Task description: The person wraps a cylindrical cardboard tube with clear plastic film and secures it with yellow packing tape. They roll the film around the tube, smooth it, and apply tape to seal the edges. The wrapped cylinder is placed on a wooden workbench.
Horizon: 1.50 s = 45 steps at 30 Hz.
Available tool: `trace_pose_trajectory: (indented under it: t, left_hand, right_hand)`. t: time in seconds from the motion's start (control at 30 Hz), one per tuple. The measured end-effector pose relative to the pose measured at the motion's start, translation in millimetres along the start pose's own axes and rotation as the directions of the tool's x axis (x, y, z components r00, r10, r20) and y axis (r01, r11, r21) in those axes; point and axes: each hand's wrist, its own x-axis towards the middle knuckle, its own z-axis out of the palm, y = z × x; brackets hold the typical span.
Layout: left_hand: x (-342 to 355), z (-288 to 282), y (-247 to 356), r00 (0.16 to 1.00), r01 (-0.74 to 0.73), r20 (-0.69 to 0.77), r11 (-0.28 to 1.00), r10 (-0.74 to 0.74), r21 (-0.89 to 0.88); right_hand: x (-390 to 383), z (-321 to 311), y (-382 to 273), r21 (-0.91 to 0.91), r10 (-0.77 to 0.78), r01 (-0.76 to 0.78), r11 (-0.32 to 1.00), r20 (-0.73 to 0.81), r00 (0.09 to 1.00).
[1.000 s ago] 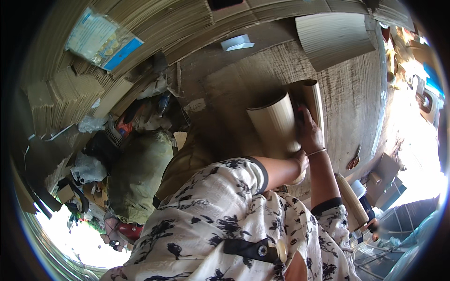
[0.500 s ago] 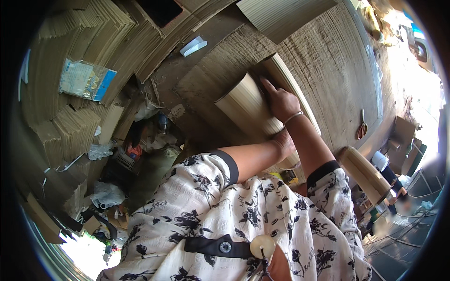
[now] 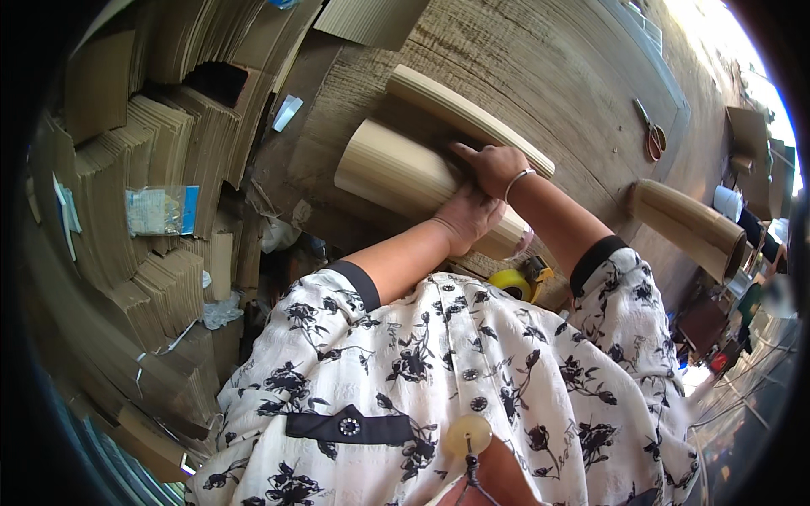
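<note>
A tan corrugated cardboard sheet (image 3: 396,173) lies on the wooden tabletop, its two long sides curled up into a wide roll on the left and a narrower one on the right. My left hand (image 3: 467,218) grips the wide roll near its close end, its fingertips partly hidden. Just beyond it, my right hand (image 3: 499,167) presses down between the two curls, index finger stretched out and the other fingers bent. The hands touch or nearly touch. Close to my shirt, past the sheet's near end, sits a roll of yellow tape (image 3: 510,282) with a dark dispenser.
Scissors (image 3: 655,142) lie on the wooden table (image 3: 548,76) at the right, above another rolled cardboard piece (image 3: 688,221). A flat cardboard sheet (image 3: 371,18) rests at the far edge. Tall stacks of cardboard (image 3: 156,143) fill the left side.
My hands and the curled sheet appear lower and further left relative to my view, which has shifted. The sheet's two curls stand wider apart, and the yellow tape shows more.
</note>
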Motion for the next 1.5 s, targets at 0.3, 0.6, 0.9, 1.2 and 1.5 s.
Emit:
trace_pose_trajectory:
  t: [0.3, 0.6, 0.9, 1.2, 1.5]
  left_hand:
    - [-13, -2, -24, 0.991, -0.001, -0.134, 0.999, 0.006, 0.04]
    - [-9, -2, -30, 0.989, -0.004, -0.145, 0.998, 0.014, 0.067]
    - [-9, -29, -51, 0.999, 0.029, 0.022, 0.995, -0.031, 0.101]
    - [-23, -19, -30, 0.993, 0.097, 0.069, 0.994, -0.1, 0.042]
    - [-18, -8, -40, 0.997, 0.078, -0.026, 0.995, -0.077, 0.061]
  right_hand:
    - [-74, 49, 64, -0.03, 0.147, -0.144, 0.989, 0.228, 0.963]
    - [-135, 102, 103, 0.018, 0.252, -0.26, 0.965, 0.192, 0.949]
    - [-25, 33, 96, 0.469, 0.384, -0.194, 0.862, -0.354, 0.852]
    - [-107, -127, -5, -0.089, -0.104, 0.059, 0.994, -0.682, 0.724]
    - [-122, -100, 72, 0.402, 0.514, -0.322, 0.857, -0.619, 0.594]
